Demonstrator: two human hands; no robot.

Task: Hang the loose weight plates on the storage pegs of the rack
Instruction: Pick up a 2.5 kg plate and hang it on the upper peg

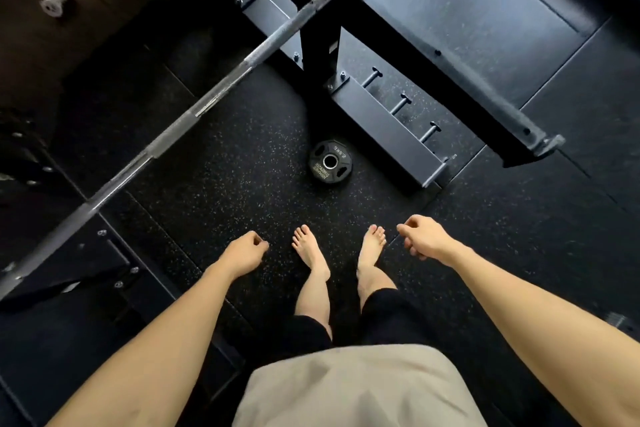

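A small black weight plate (329, 161) marked 2.5 kg lies flat on the speckled rubber floor, just left of the rack's base beam (384, 135). Three short pegs (400, 104) stick out of that beam on its far side, all bare. My left hand (244, 253) hangs low beside my left foot, fingers loosely curled, holding nothing. Held out a little to the right of my right foot, my right hand (422, 237) is also empty with loosely curled fingers. Both hands are well short of the plate.
A steel barbell (214, 97) runs diagonally from lower left to the top, above the floor. The rack's black upright (313, 28) rises behind the plate. Another frame beam (485, 107) crosses at right. My bare feet (341, 246) stand on the mat below the plate.
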